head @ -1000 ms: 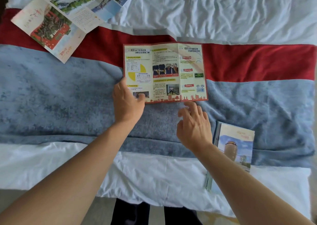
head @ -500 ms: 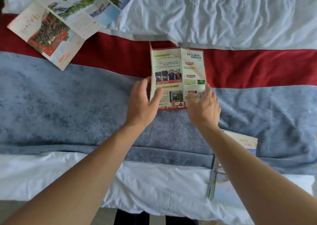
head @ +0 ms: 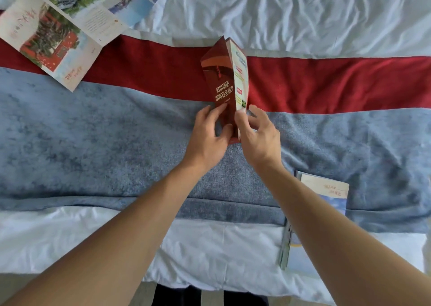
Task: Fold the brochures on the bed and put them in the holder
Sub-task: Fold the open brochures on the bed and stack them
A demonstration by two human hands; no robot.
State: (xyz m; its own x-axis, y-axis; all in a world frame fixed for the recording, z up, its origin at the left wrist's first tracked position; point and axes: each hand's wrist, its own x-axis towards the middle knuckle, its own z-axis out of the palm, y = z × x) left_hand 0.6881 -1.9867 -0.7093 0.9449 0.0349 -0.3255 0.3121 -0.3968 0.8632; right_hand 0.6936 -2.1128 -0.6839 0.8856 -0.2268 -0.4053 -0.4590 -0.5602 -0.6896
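Now the brochure (head: 225, 88), open flat a second ago, is folded narrow and tilted up over the bed runner (head: 93, 137), its near end pinched by left hand (head: 207, 135) and right hand (head: 256, 133)

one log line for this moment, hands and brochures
left hand: grips red brochure | right hand: pinches its last flap, nearly folded | open brochure: unfolded, far left | holder: near right, holds one

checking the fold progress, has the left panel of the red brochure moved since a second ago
Yes. The left panel of the red brochure has swung up and rightward over the red stripe, now showing its dark red cover, pinched by left hand and right hand.
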